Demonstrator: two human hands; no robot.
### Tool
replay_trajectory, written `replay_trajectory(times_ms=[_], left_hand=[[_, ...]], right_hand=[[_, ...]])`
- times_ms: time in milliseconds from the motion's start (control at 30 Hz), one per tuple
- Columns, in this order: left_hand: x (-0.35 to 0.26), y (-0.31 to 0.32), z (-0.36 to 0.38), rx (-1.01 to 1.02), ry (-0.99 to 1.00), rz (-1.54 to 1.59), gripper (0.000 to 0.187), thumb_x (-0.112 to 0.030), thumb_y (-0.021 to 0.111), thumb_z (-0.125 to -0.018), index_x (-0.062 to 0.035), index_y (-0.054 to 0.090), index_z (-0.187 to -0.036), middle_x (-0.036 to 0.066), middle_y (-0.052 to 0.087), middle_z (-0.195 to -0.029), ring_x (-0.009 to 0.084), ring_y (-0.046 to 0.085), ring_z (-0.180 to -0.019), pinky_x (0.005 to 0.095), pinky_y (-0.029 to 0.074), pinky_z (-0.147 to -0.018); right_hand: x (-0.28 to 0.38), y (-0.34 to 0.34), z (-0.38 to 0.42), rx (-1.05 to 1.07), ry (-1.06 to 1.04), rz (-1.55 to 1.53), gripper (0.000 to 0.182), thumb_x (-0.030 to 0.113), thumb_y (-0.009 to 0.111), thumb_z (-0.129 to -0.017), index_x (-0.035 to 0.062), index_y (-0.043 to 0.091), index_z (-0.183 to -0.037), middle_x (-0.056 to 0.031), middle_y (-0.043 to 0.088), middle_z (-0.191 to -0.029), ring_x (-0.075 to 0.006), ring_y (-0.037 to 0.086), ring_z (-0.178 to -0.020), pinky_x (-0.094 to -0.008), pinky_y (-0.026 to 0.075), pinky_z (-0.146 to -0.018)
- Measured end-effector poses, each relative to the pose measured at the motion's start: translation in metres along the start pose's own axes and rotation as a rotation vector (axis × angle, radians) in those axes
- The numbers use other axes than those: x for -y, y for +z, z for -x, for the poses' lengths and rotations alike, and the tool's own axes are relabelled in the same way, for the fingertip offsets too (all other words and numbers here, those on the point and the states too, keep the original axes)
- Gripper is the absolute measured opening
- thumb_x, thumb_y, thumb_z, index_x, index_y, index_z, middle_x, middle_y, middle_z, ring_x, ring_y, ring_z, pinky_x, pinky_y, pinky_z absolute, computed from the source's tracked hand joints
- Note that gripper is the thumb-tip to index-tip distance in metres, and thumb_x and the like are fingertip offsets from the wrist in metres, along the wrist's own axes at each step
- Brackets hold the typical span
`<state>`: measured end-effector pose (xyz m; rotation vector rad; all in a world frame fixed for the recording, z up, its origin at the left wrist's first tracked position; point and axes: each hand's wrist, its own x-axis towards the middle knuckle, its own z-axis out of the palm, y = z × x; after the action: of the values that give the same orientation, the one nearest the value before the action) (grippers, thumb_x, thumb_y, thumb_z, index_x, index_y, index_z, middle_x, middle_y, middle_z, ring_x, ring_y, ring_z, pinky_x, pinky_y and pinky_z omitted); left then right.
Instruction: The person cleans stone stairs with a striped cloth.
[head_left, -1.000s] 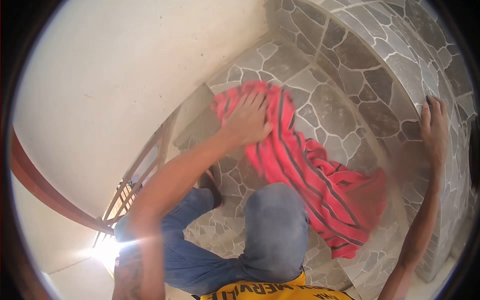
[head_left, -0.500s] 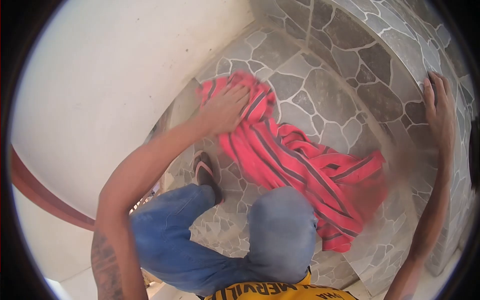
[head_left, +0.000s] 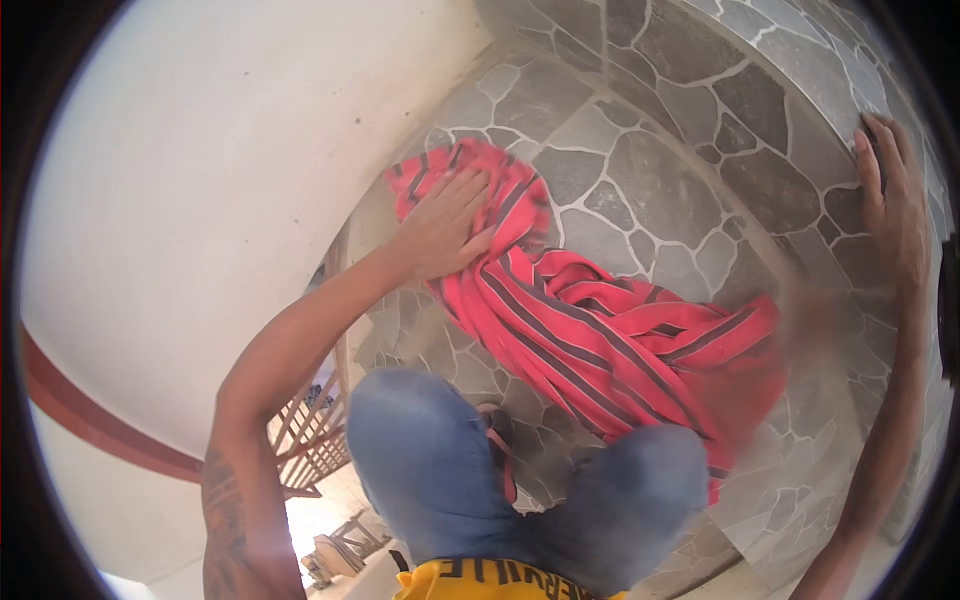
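Note:
A red cloth with dark stripes [head_left: 600,330] lies bunched and twisted across the stone-patterned floor. My left hand [head_left: 445,225] presses down flat on its upper left end, fingers stretched out over the fabric. Off to the right, my right hand [head_left: 890,190] rests on the edge of a raised stone-clad ledge [head_left: 800,115], its fingers extended and holding nothing. The cloth's lower right part runs beside my knee, and a smudge blurs the view there.
A white wall [head_left: 250,150] rises on the left. Wooden railings [head_left: 310,440] show beyond it, lower left. My bent knees [head_left: 420,430] and a sandalled foot [head_left: 500,445] are close to the cloth. Irregular grey stone [head_left: 640,190] covers the floor.
My legs have shifted right, with the left knee now nearer the cloth. The left hand remains on the cloth's upper end, and my right hand stays on the ledge.

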<state>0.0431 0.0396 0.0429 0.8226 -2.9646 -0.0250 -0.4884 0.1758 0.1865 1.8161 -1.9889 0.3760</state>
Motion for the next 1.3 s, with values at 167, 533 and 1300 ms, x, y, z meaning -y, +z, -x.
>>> replay_trajectory(times_ms=[167,533,1300], left_hand=[[0.006,0.019,-0.148,-0.106,0.027,0.079,0.067,-0.042,0.052,-0.101,0.0074,0.046,-0.147,0.026,0.044,-0.155,0.0399,0.037,-0.148,0.0494,0.026,-0.124],[0.036,0.003,-0.032,0.009,0.147,0.037,0.053,-0.018,0.058,-0.093,0.0050,0.053,-0.140,0.021,0.051,-0.150,0.0356,0.043,-0.143,0.0519,0.031,-0.120],[0.024,0.041,-0.059,-0.162,-0.035,-0.189,0.057,-0.025,0.055,-0.096,0.0053,0.049,-0.144,0.020,0.050,-0.150,0.0349,0.041,-0.146,0.0552,0.030,-0.120]], right_hand=[[-0.005,-0.009,-0.004,0.029,-0.112,0.063,0.041,0.032,0.053,-0.107,0.0010,0.061,-0.133,-0.0181,0.061,-0.134,-0.0370,0.061,-0.123,-0.0424,0.049,-0.101],[0.008,-0.015,0.002,0.084,0.077,0.076,0.045,0.036,0.049,-0.107,0.0027,0.060,-0.135,-0.0164,0.058,-0.138,-0.0350,0.062,-0.122,-0.0418,0.050,-0.103],[0.059,-0.037,0.005,-0.014,0.048,0.020,0.038,0.027,0.054,-0.097,-0.0017,0.061,-0.122,-0.0220,0.059,-0.119,-0.0404,0.061,-0.111,-0.0467,0.049,-0.093]])
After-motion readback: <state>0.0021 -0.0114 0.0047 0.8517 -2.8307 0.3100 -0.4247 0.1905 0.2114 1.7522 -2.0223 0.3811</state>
